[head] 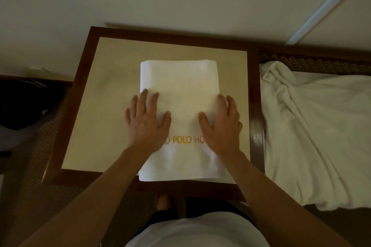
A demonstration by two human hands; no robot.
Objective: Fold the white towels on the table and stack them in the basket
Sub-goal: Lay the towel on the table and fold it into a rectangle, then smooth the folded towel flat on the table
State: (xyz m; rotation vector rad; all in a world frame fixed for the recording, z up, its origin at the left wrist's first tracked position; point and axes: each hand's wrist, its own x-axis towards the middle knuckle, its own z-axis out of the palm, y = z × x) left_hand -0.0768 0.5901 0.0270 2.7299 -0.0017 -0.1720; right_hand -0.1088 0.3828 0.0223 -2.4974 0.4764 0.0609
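Observation:
A white towel with gold lettering lies folded into a long rectangle on the small square table, its near end reaching over the table's front rim. My left hand rests flat on the towel's left side, fingers spread. My right hand presses flat on the towel's right side, fingers curling at its right edge. Neither hand grips anything. No basket can be made out for certain.
A heap of crumpled white towels lies on a woven surface right of the table. A dark object sits on the left. A pale wall stands behind the table. My bare foot shows below the front edge.

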